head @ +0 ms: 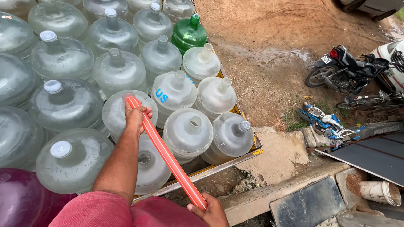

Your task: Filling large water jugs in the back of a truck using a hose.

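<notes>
1. The left hand (135, 115) was closed around the upper end of an orange hose (166, 153), fingers wrapped over it, holding the hose tip above the mouth of a clear water jug (115, 112).
2. The right hand (212, 212) gripped the lower end of the same hose near the bottom edge of the view, fingers curled about it, with the thumb on top.
3. The hose ran in a straight slant from the right hand up and leftward to the left hand, crossing over an open-necked jug (149, 166) near the truck bed's near edge.
4. Many large clear jugs stood packed together on a truck bed (235, 162), touching one another; several on the left carried white caps, such as one capped jug (69, 164) close to the near edge.
5. A jug with blue lettering (172, 94) stood just right of the left hand, and another uncapped jug (188, 132) stood just beside the hose's middle.
6. One green jug (189, 33) stood at the bed's right edge, toward the far end.
7. A purple jug (21, 201) showed at the lower left corner of the view.
8. Beyond the bed's right edge lay bare dirt ground, with a parked motorcycle (343, 71) and a small blue bicycle (326, 122) lying on its side, well apart from the hands.
9. A white bucket (381, 192) lay tipped near broken concrete slabs at the lower right.
10. The person wore red sleeves (97, 210).
</notes>
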